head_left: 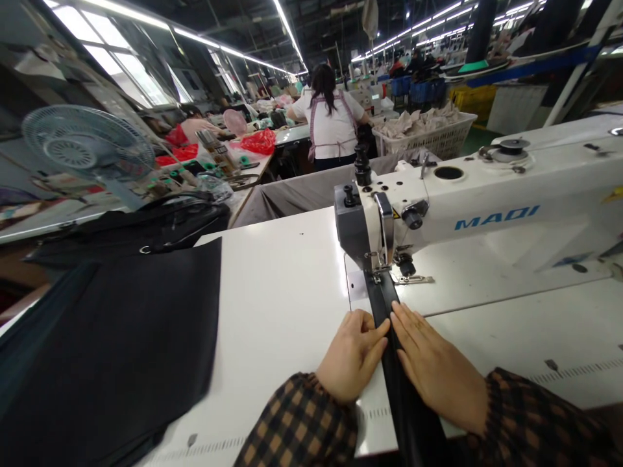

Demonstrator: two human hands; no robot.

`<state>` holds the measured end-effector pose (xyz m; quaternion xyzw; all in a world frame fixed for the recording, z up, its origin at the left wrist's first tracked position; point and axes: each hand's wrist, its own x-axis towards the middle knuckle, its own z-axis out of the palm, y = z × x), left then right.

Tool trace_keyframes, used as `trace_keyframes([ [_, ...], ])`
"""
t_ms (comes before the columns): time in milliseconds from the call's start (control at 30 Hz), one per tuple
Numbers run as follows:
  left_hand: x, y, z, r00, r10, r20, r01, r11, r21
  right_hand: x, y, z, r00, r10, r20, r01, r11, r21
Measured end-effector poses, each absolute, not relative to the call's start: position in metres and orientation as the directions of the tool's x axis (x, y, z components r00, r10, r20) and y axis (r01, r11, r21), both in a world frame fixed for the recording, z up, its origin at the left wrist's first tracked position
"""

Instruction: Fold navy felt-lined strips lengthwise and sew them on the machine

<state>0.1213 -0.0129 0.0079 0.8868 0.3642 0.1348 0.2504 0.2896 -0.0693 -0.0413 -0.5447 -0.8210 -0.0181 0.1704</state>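
A long black fabric strip (396,383) runs from the front table edge up under the presser foot (377,275) of a white sewing machine (487,214). My left hand (353,353) is at the strip's left edge, fingers curled, with thumb and forefinger closed on that edge. Flat against the strip's right side lies my right hand (433,363), its fingers stretched out towards the machine. The fingertips of both hands nearly meet over the strip, a short way in front of the needle area. Where the strip passes under the foot, its far end is hidden.
Large black fabric panels (121,344) cover the table's left side, with a black bag-like piece (146,227) behind them. A fan (87,143) stands at the left. Beyond the machine are a person in a white top (333,123) and a basket of beige cloth (428,133).
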Motion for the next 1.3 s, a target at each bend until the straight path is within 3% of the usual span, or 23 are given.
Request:
trace_keyframes([
  [100, 0.113, -0.002, 0.001, 0.775, 0.621, 0.117, 0.549, -0.754, 0.36, 0.29, -0.07, -0.042, -0.34, 0.883, 0.324, 0.896, 0.409, -0.173],
  [233, 0.119, -0.002, -0.016, 0.776, 0.622, 0.102, 0.574, -0.765, 0.292, 0.289, -0.07, -0.04, -0.331, 0.889, 0.316, 0.898, 0.4, -0.185],
  [867, 0.146, -0.014, -0.03, 0.581, 0.801, 0.144, 0.712, -0.586, 0.387, 0.277, -0.056, -0.039, -0.292, 0.904, 0.313, 0.906, 0.366, -0.212],
  [1300, 0.148, -0.016, -0.027, 0.575, 0.803, 0.156, 0.719, -0.587, 0.372, 0.278, -0.048, -0.032, -0.313, 0.894, 0.322, 0.901, 0.387, -0.197],
])
